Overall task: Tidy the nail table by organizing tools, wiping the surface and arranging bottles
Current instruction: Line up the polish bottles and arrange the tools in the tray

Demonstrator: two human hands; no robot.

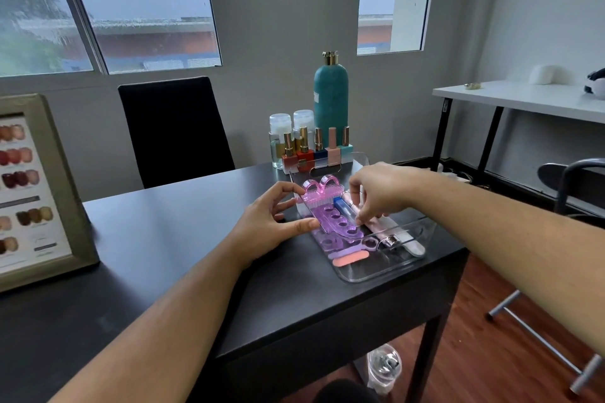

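A clear plastic tray (386,271) sits at the right end of the black nail table (183,239). Inside lie purple toe separators (340,222), a pink nail brush (319,195), a blue-capped tube (342,206), nail files (347,260) and a pink tool with a silver tip (389,240). My left hand (268,222) rests against the tray's left wall, thumb and fingers touching it. My right hand (379,193) reaches into the tray, fingertips pinching the edge of a toe separator. Nail polish bottles (317,150) stand in a row behind the tray.
A tall teal pump bottle (331,98) and two clear bottles (281,134) stand at the table's back edge. A framed nail colour chart (29,193) leans at the left. A black chair (176,131) faces me. A white side table (523,98) stands at the right.
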